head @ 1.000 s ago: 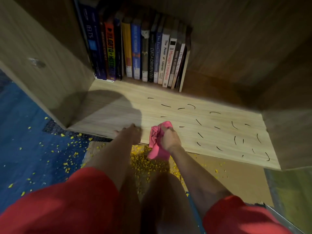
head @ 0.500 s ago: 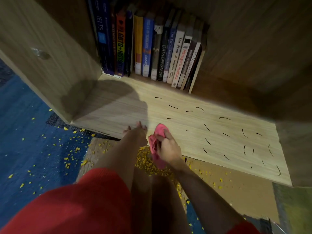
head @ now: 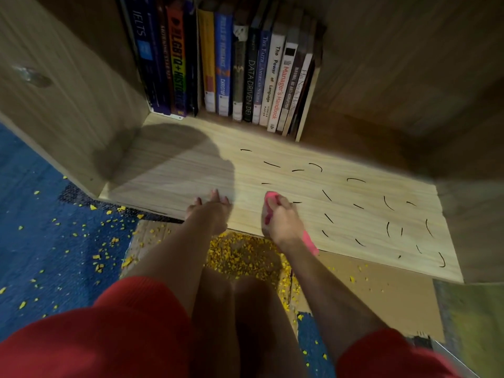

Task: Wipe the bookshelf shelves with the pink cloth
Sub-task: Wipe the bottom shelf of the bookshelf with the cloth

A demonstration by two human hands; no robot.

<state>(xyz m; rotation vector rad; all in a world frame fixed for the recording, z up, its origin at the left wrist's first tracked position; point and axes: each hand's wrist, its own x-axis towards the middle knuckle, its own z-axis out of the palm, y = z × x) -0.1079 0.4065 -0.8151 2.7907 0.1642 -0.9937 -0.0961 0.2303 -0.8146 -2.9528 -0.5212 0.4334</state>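
The light wooden shelf board (head: 286,159) lies low in front of me, with several short black curved marks across its middle and right part. My right hand (head: 282,219) grips the pink cloth (head: 271,199) and holds it down on the board near the front edge, just left of the marks; a strip of the cloth sticks out behind the wrist. My left hand (head: 211,208) rests flat on the board's front edge, fingers straight, a hand's width left of the cloth.
A row of upright books (head: 231,66) fills the back left of the shelf. The bookcase's side wall (head: 60,85) rises on the left. Yellow crumbs (head: 237,255) lie on brown cardboard (head: 381,293) and blue carpet (head: 41,241) below the shelf edge.
My right hand has carried the cloth up from the front edge onto the board and to the right. The left hand has slid a little further onto the board.
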